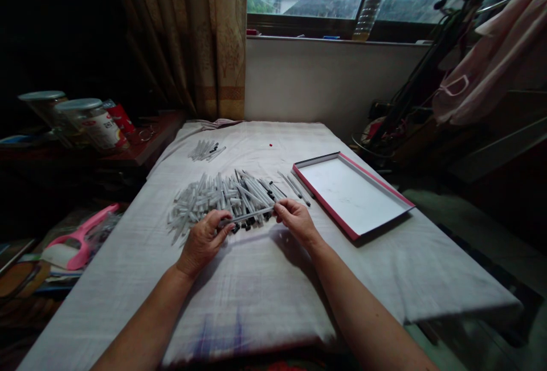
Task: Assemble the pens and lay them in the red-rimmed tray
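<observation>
Between my two hands a slim clear pen (251,215) is held nearly level, just in front of a big heap of pen parts (213,194). My left hand (209,234) pinches its left end, where it looks dark. Fingers of my right hand (294,218) close on the other end. Clear barrels, pale caps and black caps make up the heap. Several pens (296,186) lie side by side right of it, close to a shallow red-edged box lid (359,194) with a white inside. A smaller group of pen parts (205,150) lies farther back on the left.
A pale cloth covers the table (265,302). A tiny red piece (270,145) lies near its far side. Lidded jars (92,125) stand on a dark side table at left, above a pink-handled item (83,237). A window, curtain (217,40) and hanging pink cloth (491,57) are beyond.
</observation>
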The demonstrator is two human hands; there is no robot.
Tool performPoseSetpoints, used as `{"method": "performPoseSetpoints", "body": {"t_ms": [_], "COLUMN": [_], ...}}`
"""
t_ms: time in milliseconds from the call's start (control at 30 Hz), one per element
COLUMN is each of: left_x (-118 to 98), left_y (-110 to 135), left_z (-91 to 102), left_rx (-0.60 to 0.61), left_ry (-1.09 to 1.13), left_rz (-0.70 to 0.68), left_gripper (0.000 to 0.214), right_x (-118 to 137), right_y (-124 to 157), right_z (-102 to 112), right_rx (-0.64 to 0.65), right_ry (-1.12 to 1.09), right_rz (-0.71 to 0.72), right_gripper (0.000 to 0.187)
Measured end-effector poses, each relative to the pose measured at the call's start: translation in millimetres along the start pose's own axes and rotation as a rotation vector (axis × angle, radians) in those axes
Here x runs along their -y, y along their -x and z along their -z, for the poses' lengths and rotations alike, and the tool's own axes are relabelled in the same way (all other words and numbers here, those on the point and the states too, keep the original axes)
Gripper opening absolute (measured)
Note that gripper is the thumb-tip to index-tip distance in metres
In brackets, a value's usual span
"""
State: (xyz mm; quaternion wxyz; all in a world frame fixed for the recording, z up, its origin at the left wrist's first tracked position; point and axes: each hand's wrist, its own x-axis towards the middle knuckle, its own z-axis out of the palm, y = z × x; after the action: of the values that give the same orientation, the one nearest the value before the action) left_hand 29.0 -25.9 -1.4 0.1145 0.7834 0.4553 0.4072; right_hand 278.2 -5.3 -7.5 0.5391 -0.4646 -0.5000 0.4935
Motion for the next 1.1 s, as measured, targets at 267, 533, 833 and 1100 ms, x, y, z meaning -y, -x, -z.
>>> {"method": "performPoseSetpoints", "body": {"t_ms": [267, 533, 833, 1100], "left_x": [5, 10, 16, 14], "left_y": [-1, -2, 0, -1], "left_z": [2.3, 6.6, 9.9, 8.1], "left_rx": [0.083, 0.035, 0.04, 0.054], "left_ry": [-0.044, 0.086, 0.129, 0.157], "left_rz": [0.167, 0.373, 0.366, 0.345], "left_gripper": [0.043, 0.049, 0.046, 0.045], "right_x": [3, -6, -2, 14], "right_y": [1, -26, -44, -20], "right_z": [3, 14, 8, -6], "right_rx": [-0.03, -0.159, -0.169, 0.112], "right_ry": [-0.038, 0.244, 0.776, 0.293], "right_rz": [0.05, 0.143, 0.21, 0.126], "right_gripper": [0.027, 0.025, 0.017, 0.026]}}
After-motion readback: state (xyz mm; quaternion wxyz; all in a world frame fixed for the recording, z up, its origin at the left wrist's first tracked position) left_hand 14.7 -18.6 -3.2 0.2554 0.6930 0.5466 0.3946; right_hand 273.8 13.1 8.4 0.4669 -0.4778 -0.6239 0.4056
